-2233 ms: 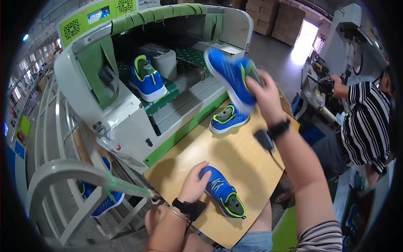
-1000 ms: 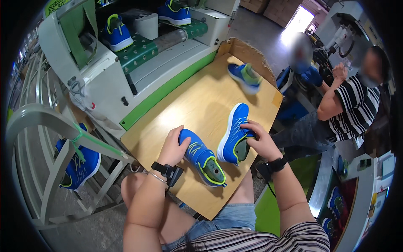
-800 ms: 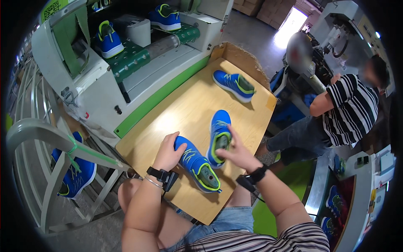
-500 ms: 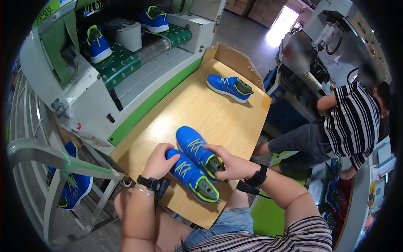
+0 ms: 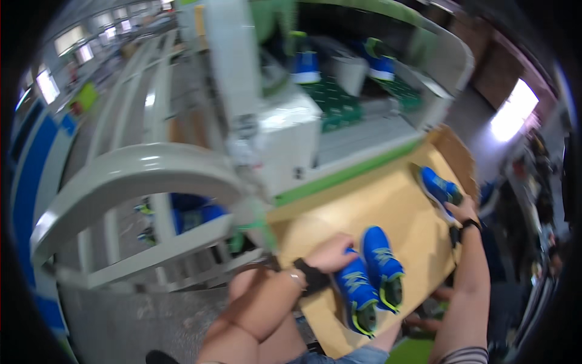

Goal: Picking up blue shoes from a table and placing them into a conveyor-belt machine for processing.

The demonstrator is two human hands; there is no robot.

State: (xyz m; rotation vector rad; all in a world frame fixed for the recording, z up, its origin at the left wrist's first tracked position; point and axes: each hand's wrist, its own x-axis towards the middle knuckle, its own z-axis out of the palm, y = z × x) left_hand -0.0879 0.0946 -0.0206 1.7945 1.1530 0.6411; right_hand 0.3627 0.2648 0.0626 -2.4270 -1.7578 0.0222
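Two blue sneakers with yellow-green trim lie side by side on the wooden tabletop [image 5: 321, 227], close to my lap. My left hand [image 5: 335, 252] is closed at the toe of the left sneaker [image 5: 357, 288]. Touching that shoe, the right sneaker [image 5: 381, 258] has no hand on it. At the far right of the tabletop, my right hand [image 5: 464, 211] grips the heel end of a third blue sneaker [image 5: 436, 184]. Its fingers are partly hidden by the shoe and blurred.
Behind the tabletop stands a machine with a green belt [image 5: 330, 100] carrying two more blue sneakers. A grey metal rack [image 5: 145, 158] with a curved rail rises at left, a blue shoe [image 5: 197, 215] low inside it. A cardboard edge [image 5: 451, 148] borders the tabletop's far right.
My right hand has left the near pair and reached to the third sneaker at the far side. My left hand stays at the left sneaker. The whole view has swung left.
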